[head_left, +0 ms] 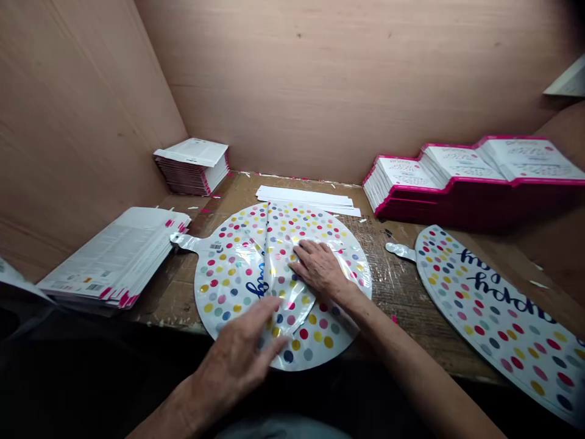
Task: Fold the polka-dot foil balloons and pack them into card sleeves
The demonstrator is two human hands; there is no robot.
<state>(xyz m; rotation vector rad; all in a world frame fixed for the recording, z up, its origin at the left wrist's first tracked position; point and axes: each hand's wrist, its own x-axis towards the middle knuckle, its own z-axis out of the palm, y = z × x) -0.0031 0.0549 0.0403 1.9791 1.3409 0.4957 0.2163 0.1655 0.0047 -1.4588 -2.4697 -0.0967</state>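
Note:
A round, flat foil balloon (228,277) with multicoloured dots lies in front of me, its silvery tail (185,241) pointing left. Part of a dotted sheet is folded over on top of it, with a straight crease left of centre that partly covers blue lettering. My right hand (319,266) rests flat on this folded part (286,244), fingers spread. Over the near edge of the fold is my left hand (249,341), somewhat blurred, thumb and fingers apart with nothing visible between them.
More dotted foil balloons (493,323) lie at the right, overhanging the front edge. Pink-edged printed packs (461,177) stand behind them. Stacks of printed card sleeves (114,253) and folded cards (194,164) are at the left. White paper strips (306,198) lie behind the balloon. Wooden panels enclose the cardboard-covered table.

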